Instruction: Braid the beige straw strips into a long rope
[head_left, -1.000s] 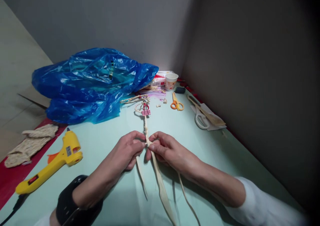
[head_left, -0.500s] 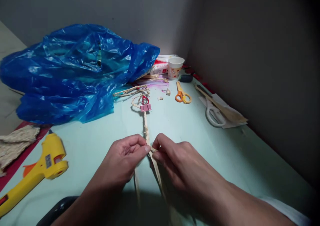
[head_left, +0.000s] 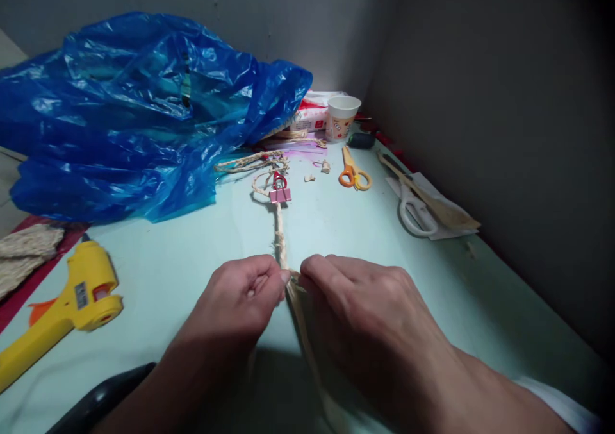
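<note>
A pale braided cord [head_left: 280,232] runs toward me from a pink binder clip [head_left: 280,195], which grips its far end. At the near end of the braid, my left hand [head_left: 235,296] pinches the fibre between thumb and forefinger. Close beside it, my right hand [head_left: 365,312] is closed on a strand of the same fibre, its fingertips mostly hidden behind the knuckles. Loose flat strands [head_left: 307,344] trail from between the hands toward the table's near side.
A yellow glue gun [head_left: 86,293] lies at left, below a large blue plastic bag [head_left: 144,113]. Behind the clip are braided pieces [head_left: 250,161], orange scissors [head_left: 354,171] and a paper cup [head_left: 343,118]. White-handled scissors [head_left: 416,213] lie on the right.
My right hand has turned, its knuckles now more over the strand and its fingertips less visible. My left hand keeps its pinch. The whole view has shifted slightly.
</note>
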`<state>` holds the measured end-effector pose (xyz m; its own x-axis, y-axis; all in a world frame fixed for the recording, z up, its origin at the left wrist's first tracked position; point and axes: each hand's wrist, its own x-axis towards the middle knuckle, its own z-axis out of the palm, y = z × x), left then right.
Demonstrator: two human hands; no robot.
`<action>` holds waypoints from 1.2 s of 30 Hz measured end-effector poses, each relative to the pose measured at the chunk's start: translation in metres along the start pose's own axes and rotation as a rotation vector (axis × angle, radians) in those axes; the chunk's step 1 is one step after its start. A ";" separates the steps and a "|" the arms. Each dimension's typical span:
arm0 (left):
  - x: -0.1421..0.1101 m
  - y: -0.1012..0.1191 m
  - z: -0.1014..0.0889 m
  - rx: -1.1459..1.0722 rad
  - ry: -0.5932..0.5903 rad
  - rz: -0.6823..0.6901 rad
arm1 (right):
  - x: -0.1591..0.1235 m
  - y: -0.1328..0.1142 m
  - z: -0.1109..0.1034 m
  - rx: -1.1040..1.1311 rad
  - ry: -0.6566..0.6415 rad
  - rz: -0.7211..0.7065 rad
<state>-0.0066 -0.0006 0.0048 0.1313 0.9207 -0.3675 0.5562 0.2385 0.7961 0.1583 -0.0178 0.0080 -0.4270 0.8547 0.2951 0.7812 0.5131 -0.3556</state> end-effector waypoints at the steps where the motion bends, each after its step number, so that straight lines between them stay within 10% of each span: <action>1: -0.001 0.002 0.000 -0.049 -0.014 -0.015 | 0.001 0.000 -0.002 0.007 -0.024 0.013; 7: -0.003 -0.002 -0.003 -0.208 -0.102 0.010 | 0.003 0.002 -0.010 0.074 -0.156 0.046; 18: -0.014 -0.002 -0.004 -0.398 -0.172 -0.074 | -0.020 -0.021 0.022 -0.089 0.126 -0.206; 24: -0.016 0.000 -0.004 -0.482 -0.176 -0.071 | -0.019 -0.019 0.019 -0.072 0.033 -0.326; 29: -0.015 -0.004 -0.005 -0.362 -0.149 0.026 | 0.001 -0.005 -0.005 0.119 0.128 -0.066; 36: -0.011 -0.009 -0.004 -0.215 -0.117 0.142 | 0.017 0.002 -0.002 0.530 -0.320 0.172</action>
<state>-0.0163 -0.0118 0.0038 0.2959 0.9107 -0.2880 0.3406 0.1811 0.9226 0.1537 -0.0027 0.0135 -0.4946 0.8674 -0.0555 0.5546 0.2658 -0.7885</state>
